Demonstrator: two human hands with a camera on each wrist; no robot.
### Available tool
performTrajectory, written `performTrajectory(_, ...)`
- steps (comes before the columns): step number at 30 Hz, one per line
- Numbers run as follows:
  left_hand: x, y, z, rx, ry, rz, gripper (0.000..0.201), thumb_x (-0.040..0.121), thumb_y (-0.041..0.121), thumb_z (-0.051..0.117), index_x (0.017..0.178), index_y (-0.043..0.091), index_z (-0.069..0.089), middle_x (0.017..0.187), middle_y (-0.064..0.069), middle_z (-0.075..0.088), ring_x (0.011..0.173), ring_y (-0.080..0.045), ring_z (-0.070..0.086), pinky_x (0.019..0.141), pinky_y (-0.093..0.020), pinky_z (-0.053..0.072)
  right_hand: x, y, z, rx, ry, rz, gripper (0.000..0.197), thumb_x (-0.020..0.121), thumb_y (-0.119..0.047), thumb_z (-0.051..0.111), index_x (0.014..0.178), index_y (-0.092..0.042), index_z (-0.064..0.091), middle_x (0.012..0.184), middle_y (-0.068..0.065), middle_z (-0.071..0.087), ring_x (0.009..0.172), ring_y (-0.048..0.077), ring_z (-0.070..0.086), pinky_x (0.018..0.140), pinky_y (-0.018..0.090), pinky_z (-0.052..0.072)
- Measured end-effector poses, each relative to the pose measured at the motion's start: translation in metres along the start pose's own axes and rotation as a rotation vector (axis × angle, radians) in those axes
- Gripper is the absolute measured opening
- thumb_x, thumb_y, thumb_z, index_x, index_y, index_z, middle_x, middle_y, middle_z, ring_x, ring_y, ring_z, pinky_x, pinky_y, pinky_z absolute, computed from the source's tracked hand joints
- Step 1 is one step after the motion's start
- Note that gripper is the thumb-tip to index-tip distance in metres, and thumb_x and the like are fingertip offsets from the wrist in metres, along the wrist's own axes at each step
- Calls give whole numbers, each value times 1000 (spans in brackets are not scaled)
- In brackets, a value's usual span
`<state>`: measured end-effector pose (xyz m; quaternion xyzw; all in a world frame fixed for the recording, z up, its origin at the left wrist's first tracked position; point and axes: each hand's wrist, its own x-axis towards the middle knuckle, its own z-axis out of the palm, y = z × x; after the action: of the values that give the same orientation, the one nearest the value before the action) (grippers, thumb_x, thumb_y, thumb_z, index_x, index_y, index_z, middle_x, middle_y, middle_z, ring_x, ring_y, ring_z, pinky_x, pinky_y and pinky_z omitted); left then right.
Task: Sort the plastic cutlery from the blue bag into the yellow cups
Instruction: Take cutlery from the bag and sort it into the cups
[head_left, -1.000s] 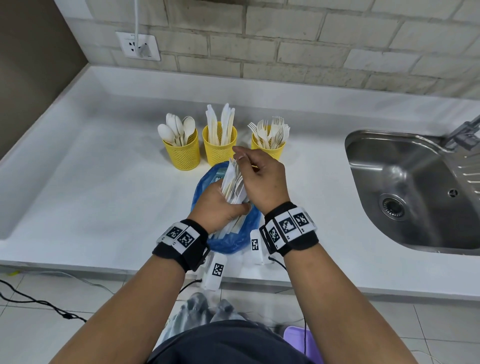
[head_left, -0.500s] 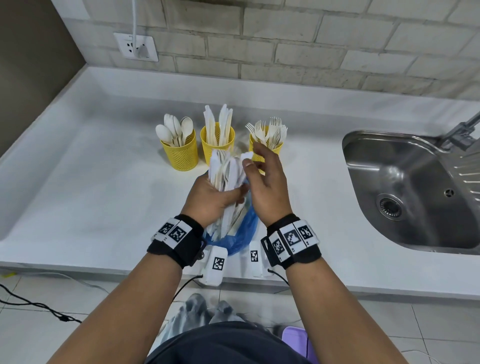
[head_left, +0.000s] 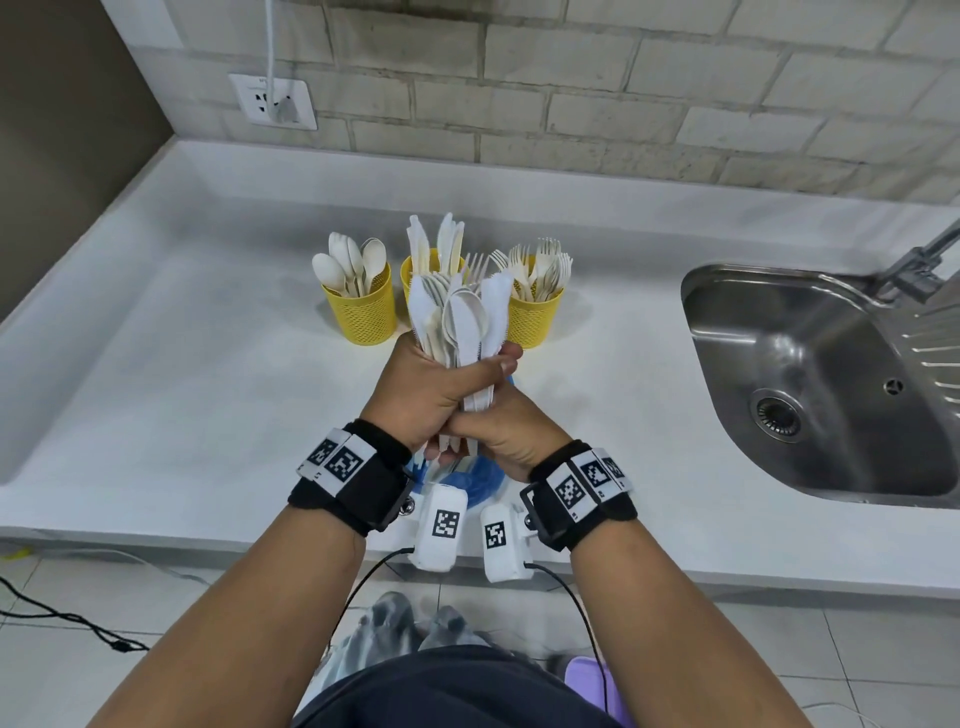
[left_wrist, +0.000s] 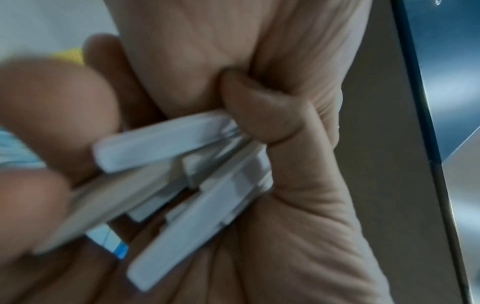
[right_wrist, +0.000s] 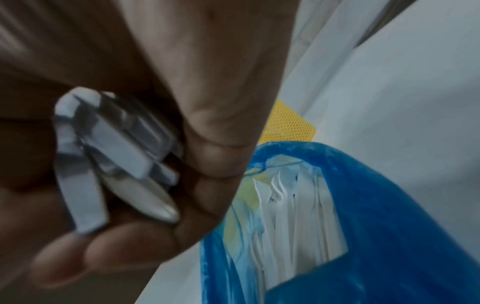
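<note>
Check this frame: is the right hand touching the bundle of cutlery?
Touching. In the head view the right hand wraps the lower handles of the cutlery bundle; the right wrist view shows the handles inside its curled fingers.

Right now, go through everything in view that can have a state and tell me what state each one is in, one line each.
Left hand: grips the cutlery bundle, upright.
Right hand: curled round the bundle's handle ends.
Blue bag: open, cutlery still inside.
Left yellow cup: upright, holds spoons.
Middle yellow cup: upright, holds knives, partly hidden.
Right yellow cup: upright, holds forks.
Sink: no dishes, no water running.
Wall socket: cord plugged in.
</note>
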<state>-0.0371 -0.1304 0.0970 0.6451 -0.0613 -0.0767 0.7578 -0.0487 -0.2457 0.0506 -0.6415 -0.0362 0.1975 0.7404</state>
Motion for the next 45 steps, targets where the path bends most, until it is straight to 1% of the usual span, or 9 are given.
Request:
performTrajectory(10, 5, 1, -13, 242, -34, 16, 25, 80, 11, 85, 103, 14, 77, 101, -2, 80, 99, -20, 75, 97, -50, 57, 18, 6, 11, -206, 325, -104, 43, 63, -6, 60, 106, -2, 56, 79, 9, 63, 61, 16, 61, 52, 28, 48)
performTrajectory(13, 7, -1, -7, 204, 32, 31, 56, 71, 17, 89, 122, 12, 65, 109, -4, 77, 104, -19, 74, 96, -46, 58, 18, 3, 14, -232, 427, -180, 31, 71, -7, 57, 101, -1, 63, 70, -17, 65, 64, -2, 61, 60, 22, 48)
performTrajectory(18, 3, -6, 8, 198, 136, 22, 80, 61, 33, 96, 127, 17, 54, 109, 4, 75, 101, -8, 73, 89, -28, 57, 16, -3, 24, -306, 636, -207, 25, 99, -10, 52, 120, -3, 65, 106, 1, 66, 95, 12, 63, 87, 32, 52)
performTrajectory(23, 6, 0, 11, 156, 261, 59, 16, 81, 14, 86, 95, 13, 78, 91, 3, 79, 87, -9, 75, 79, -25, 57, 13, 1, 21, -435, 573, -240, 46, 93, -13, 67, 132, -35, 56, 109, -8, 72, 94, -3, 66, 83, 10, 48)
performTrajectory(27, 6, 4, 7, 154, 287, 104, 25, 84, 13, 83, 108, 14, 76, 100, 3, 79, 94, -9, 76, 84, -26, 59, 7, 0, 13, -350, 498, -245, 59, 82, -9, 77, 135, -25, 56, 112, -10, 70, 100, 1, 66, 82, 10, 50)
performTrajectory(31, 8, 12, 5, 127, 232, 138, 31, 84, 13, 83, 113, 8, 74, 105, -2, 79, 99, -16, 75, 92, -37, 60, 7, -1, 9, -89, 379, -167, 36, 77, -3, 74, 112, -8, 65, 89, 11, 75, 75, 21, 70, 63, 39, 56)
performTrajectory(35, 5, 9, 9, 147, 187, 158, 35, 83, 10, 83, 115, 7, 72, 108, -1, 78, 104, -14, 74, 95, -37, 58, 13, -3, 9, -71, 365, -169, 36, 80, 0, 66, 115, -8, 68, 103, 19, 76, 96, 35, 74, 82, 61, 60)
performTrajectory(41, 4, 5, 12, 178, 143, 196, 26, 84, 6, 82, 95, 27, 72, 88, 13, 77, 91, -8, 74, 85, -27, 58, 8, -6, 13, 169, 208, -160, 53, 83, 2, 58, 134, -13, 59, 126, 10, 71, 117, 22, 68, 100, 47, 56)
performTrajectory(45, 4, 11, 8, 152, 149, 237, 24, 84, 7, 82, 104, 16, 72, 95, 8, 77, 93, -7, 74, 83, -22, 57, -1, -16, 3, 632, 27, -52, 69, 67, 10, 42, 134, -1, 52, 129, 18, 64, 110, 23, 67, 87, 34, 58)
